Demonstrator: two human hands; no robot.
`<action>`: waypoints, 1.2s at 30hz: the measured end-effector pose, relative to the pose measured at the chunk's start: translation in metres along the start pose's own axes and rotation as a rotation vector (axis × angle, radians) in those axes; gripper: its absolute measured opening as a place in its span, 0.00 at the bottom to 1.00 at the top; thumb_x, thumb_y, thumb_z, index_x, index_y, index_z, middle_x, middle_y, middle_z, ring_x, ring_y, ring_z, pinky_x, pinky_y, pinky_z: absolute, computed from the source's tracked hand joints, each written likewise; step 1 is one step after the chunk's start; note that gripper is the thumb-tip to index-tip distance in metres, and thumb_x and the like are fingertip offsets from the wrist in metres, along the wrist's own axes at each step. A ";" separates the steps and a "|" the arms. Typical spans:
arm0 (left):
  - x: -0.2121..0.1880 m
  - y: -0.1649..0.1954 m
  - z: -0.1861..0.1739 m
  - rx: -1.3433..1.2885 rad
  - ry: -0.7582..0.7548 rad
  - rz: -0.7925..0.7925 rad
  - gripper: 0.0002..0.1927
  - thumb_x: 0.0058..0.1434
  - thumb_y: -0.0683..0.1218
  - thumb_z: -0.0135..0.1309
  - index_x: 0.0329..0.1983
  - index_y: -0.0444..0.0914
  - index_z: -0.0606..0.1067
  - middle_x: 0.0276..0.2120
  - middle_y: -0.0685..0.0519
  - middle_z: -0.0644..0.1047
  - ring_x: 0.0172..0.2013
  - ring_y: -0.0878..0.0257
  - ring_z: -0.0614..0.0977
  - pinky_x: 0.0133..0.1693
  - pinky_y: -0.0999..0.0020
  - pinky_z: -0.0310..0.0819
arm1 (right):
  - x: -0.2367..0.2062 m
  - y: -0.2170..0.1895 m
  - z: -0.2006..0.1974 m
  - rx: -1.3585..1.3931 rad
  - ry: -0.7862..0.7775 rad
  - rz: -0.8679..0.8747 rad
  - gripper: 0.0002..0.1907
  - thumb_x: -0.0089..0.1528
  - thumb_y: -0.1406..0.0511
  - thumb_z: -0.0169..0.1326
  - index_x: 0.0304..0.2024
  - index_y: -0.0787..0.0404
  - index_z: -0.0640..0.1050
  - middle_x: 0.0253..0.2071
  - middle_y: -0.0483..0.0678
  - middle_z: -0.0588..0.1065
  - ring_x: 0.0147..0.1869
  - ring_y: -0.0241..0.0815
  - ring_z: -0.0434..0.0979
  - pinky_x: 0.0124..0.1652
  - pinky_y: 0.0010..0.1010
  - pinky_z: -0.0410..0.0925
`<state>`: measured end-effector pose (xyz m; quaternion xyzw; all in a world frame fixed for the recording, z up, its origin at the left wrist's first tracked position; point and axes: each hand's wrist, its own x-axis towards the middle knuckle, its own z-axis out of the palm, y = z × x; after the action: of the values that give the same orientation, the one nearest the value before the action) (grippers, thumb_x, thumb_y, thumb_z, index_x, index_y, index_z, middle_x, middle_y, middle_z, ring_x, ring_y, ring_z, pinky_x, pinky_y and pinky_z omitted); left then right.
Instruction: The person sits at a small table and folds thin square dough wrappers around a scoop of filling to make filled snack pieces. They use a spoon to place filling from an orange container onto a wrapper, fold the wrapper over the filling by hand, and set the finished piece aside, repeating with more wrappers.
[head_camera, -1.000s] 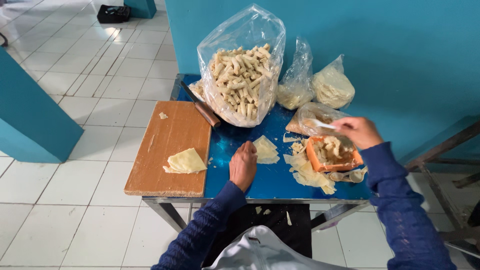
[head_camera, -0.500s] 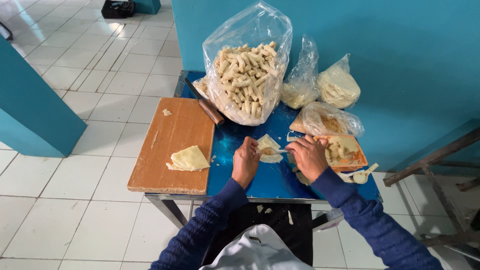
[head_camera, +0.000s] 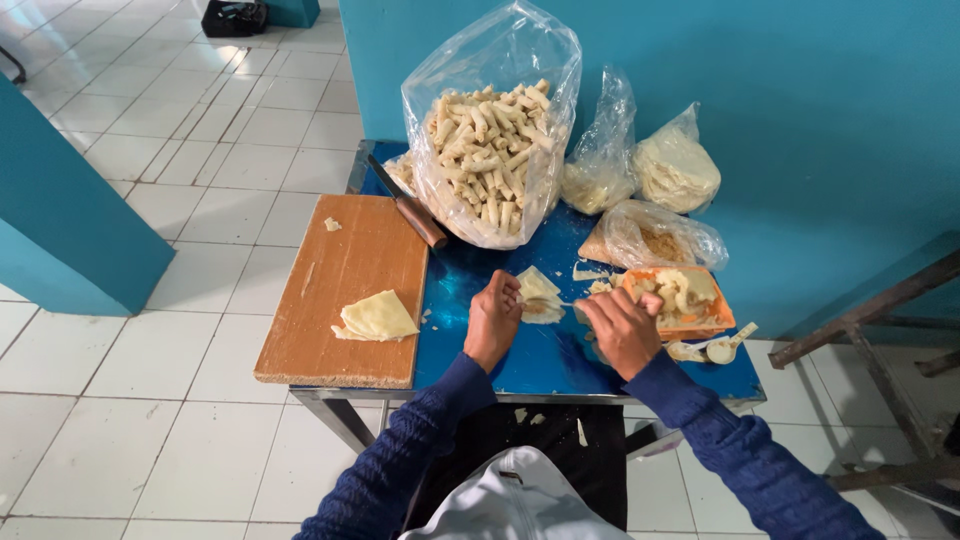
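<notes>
Wooden cutting board (head_camera: 345, 290) lies along the left of my blue table (head_camera: 520, 360), with a small stack of pale wrapper sheets (head_camera: 373, 317) near its front edge and a brown-handled knife (head_camera: 410, 208) slanting across its far right corner. Beyond the board stands a big clear bag of rolled snacks (head_camera: 490, 150). My left hand (head_camera: 493, 318) rests on the table with its fingers curled, the fingertips pressing the near left edge of a pale wrapper (head_camera: 540, 293) that lies flat just beyond and between my hands. I can't make out a clear long axis on the wrapper; one corner points away from me. My right hand (head_camera: 620, 328) is loosely closed, and a thin utensil seems to reach from it toward the wrapper, though I can't tell for sure. Just right of it sits an orange tray of filling (head_camera: 685, 300), with smaller bags (head_camera: 640, 175) behind.
</notes>
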<state>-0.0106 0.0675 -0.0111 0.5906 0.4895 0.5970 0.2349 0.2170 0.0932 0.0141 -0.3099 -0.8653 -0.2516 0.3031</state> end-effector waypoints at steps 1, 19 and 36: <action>0.000 0.000 0.001 -0.013 -0.008 -0.017 0.17 0.53 0.29 0.58 0.43 0.34 0.69 0.32 0.50 0.76 0.31 0.63 0.79 0.35 0.70 0.76 | 0.000 0.005 -0.003 0.026 0.014 0.023 0.09 0.63 0.69 0.56 0.43 0.51 0.82 0.38 0.36 0.78 0.45 0.36 0.72 0.46 0.40 0.52; -0.006 0.000 -0.005 0.195 -0.142 0.099 0.15 0.56 0.31 0.55 0.46 0.34 0.70 0.40 0.41 0.77 0.40 0.42 0.81 0.40 0.55 0.76 | 0.001 0.009 0.022 0.063 -0.196 0.268 0.08 0.59 0.65 0.57 0.40 0.47 0.82 0.40 0.40 0.75 0.52 0.46 0.71 0.51 0.48 0.58; -0.009 -0.010 -0.004 0.222 -0.226 0.083 0.21 0.50 0.33 0.64 0.45 0.33 0.71 0.44 0.44 0.73 0.40 0.47 0.81 0.41 0.57 0.76 | 0.011 -0.031 0.040 0.509 -0.194 0.368 0.09 0.60 0.68 0.59 0.42 0.50 0.82 0.40 0.40 0.82 0.45 0.42 0.79 0.44 0.40 0.62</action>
<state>-0.0153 0.0623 -0.0231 0.6961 0.4980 0.4783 0.1967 0.1741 0.1012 -0.0134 -0.3978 -0.8548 0.0624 0.3272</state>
